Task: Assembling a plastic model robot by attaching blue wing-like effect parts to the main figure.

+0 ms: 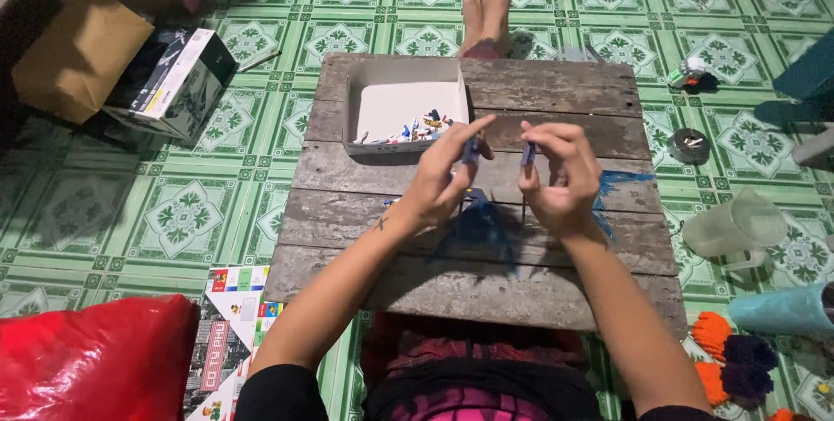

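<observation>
Left hand (443, 179) and right hand (556, 179) each pinching a small blue piece (470, 151), mid-board (556, 91), near the box (404, 108).

Small dark blue piece (470, 151) pinched upright in left hand (439, 179), 2nd small blue piece (526, 154) pinched in right hand (556, 179), both above wooden board's (556, 86) centre, just apart.

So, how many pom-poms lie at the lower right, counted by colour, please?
Orange pom-poms: 2
Dark purple pom-poms: 2
Total: 4, counting only those clearly in view beside the wooden board.
</observation>
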